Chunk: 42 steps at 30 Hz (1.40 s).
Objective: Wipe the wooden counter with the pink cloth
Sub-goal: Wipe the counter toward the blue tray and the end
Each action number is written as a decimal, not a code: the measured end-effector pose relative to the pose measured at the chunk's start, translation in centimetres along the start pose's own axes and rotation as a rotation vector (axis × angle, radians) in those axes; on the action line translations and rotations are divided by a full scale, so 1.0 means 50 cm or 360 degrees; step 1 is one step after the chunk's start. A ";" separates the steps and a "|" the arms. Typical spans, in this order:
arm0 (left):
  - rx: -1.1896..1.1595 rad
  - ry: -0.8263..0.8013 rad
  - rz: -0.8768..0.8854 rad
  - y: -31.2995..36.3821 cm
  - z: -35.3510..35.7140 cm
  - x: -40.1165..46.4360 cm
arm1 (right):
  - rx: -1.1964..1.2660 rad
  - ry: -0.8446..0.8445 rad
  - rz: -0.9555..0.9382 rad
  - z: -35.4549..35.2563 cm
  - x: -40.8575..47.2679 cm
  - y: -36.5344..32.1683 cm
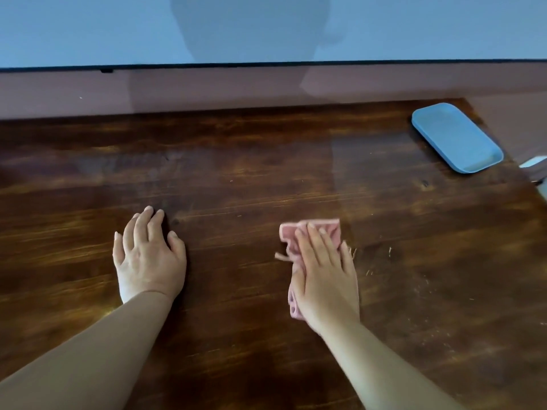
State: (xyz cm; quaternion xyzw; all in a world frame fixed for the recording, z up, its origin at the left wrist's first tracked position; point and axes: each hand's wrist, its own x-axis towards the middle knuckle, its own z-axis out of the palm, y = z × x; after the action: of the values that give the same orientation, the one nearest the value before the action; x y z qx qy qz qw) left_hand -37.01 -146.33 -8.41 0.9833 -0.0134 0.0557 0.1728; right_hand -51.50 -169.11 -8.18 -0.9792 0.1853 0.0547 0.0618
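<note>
The dark wooden counter (236,173) fills most of the view. My right hand (325,276) lies flat on the crumpled pink cloth (291,236), fingers straight, pressing it onto the wood right of centre. The cloth shows beyond my fingertips and along the left side of my palm. My left hand (149,255) rests flat on the bare counter to the left, fingers together and straight, holding nothing.
A blue rectangular tray (455,137) lies at the counter's far right corner. Fine pale crumbs (414,279) are scattered on the wood to the right of the cloth. A mauve wall strip (207,90) and a blue panel run along the back edge.
</note>
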 end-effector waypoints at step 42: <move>-0.0038 -0.0063 0.0014 0.002 -0.008 -0.003 | 0.0119 -0.0047 0.0131 0.012 -0.167 -0.009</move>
State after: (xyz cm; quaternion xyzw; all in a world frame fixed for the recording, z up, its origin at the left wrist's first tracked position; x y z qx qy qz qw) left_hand -37.20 -146.28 -8.03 0.9820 -0.0217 0.0369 0.1839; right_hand -59.11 -165.62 -7.63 -0.9669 0.2264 0.0647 0.0987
